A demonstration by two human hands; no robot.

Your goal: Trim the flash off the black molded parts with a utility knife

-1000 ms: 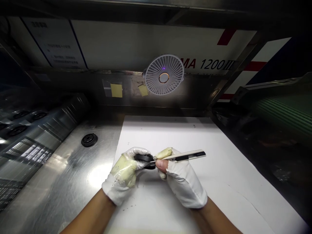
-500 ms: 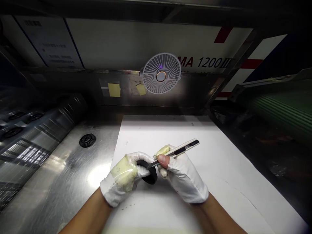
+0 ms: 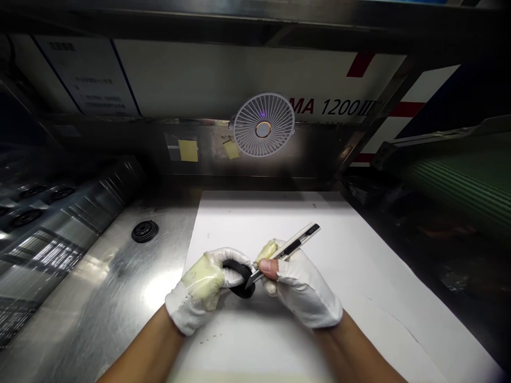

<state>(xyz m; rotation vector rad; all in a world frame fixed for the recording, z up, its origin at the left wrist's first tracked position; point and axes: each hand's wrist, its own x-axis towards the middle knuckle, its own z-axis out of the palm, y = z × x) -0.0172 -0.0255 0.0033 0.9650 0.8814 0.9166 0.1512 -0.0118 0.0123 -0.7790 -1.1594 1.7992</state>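
My left hand (image 3: pixel 205 284), in a white glove with a yellow patch over its back, is closed on a black rubber-looking round part (image 3: pixel 242 289). In my right hand (image 3: pixel 301 284), gloved in white with the thumb tip bare, is a utility knife (image 3: pixel 293 246) with a pale body and black slider. Its blade points down and left and meets the near side of the black part. Both hands are above the white sheet, close together. Most of the part's left side is hidden by my left fingers.
A ribbed black round part (image 3: pixel 145 231) lies on the metal table (image 3: pixel 120 298) at left. Trays (image 3: pixel 75 218) with black parts stand farther left. Behind the white sheet (image 3: pixel 275 213) is a round fan (image 3: pixel 263 125). A green ribbed surface (image 3: pixel 467 165) is at right.
The knife has tilted more steeply, and its blade has moved slightly right and down along the black part. The part has turned a little in my left fingers. The view has shifted slightly.
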